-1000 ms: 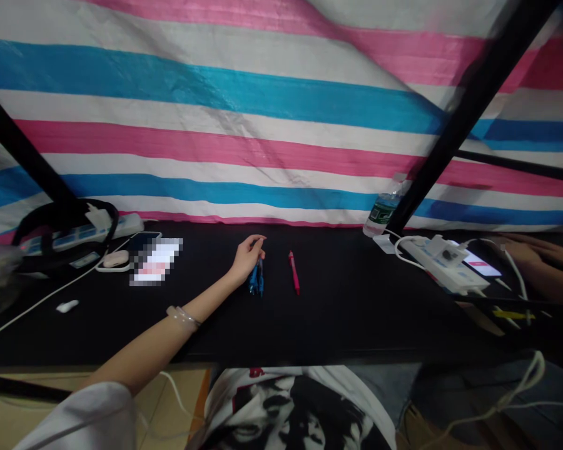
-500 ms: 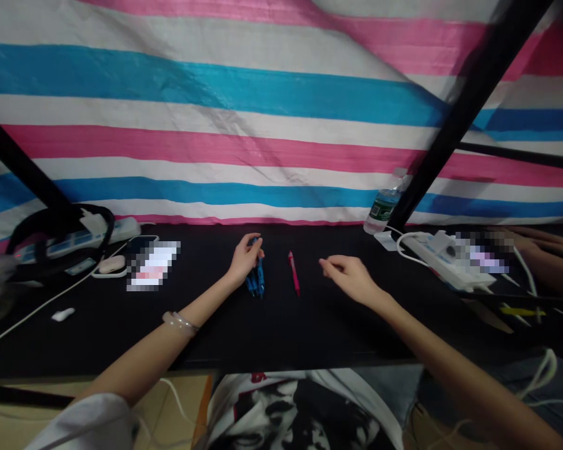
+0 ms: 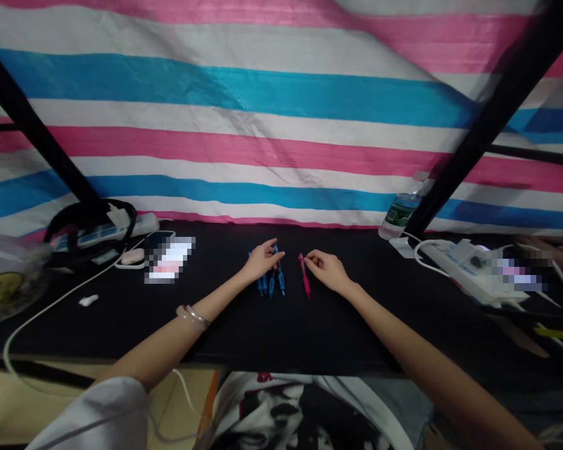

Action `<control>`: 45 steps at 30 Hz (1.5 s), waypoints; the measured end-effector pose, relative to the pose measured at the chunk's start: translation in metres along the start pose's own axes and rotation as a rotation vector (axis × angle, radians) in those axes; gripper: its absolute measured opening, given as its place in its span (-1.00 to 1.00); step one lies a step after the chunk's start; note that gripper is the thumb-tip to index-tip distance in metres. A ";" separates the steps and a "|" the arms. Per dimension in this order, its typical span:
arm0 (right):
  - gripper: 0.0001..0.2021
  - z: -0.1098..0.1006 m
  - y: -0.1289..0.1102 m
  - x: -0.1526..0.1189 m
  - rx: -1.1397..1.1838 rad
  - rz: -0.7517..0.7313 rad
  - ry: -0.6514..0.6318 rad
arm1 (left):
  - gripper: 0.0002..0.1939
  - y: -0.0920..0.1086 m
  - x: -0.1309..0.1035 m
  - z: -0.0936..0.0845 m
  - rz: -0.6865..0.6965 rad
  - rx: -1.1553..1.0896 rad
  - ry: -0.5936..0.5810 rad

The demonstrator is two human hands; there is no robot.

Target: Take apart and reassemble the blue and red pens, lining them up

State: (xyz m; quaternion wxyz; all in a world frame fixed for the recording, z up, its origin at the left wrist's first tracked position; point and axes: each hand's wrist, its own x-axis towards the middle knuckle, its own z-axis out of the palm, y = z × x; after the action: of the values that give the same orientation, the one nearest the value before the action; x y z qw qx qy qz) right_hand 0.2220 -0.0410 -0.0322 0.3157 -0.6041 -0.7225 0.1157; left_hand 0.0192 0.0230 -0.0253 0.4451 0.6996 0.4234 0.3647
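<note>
Several blue pens lie side by side on the black table, their lower ends pointing towards me. My left hand rests over their upper ends, fingers apart, and hides part of them. To their right lies a single red pen. My right hand is beside the red pen's upper part, thumb and forefinger at its right edge. Whether those fingers grip the pen is too small to tell.
A phone, an earbud case and an earbud lie on the left. Water bottle and white power strip stand on the right. Another person's hand shows at the right edge.
My right hand has moved left to the red pen. The blue pens, earlier bunched together, are now spread apart under my left hand. The view has turned slightly left.
</note>
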 end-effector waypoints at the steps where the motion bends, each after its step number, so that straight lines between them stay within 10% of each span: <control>1: -0.80 0.000 -0.001 0.000 -0.005 -0.009 -0.024 | -0.34 0.000 0.000 0.001 -0.004 0.014 -0.004; 19: -0.75 0.001 -0.006 -0.001 -0.018 -0.038 -0.110 | -0.66 0.020 -0.024 0.001 0.523 0.824 -0.284; 45: -0.72 0.007 -0.007 0.000 0.102 0.007 -0.091 | -0.74 0.030 -0.026 -0.002 0.608 0.816 -0.411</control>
State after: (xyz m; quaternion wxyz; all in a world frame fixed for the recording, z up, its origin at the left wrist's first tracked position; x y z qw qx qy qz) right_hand 0.2125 -0.0409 -0.0333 0.3126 -0.5838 -0.7272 0.1808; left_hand 0.0156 -0.0077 -0.0003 0.0858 0.9632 0.2135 0.1391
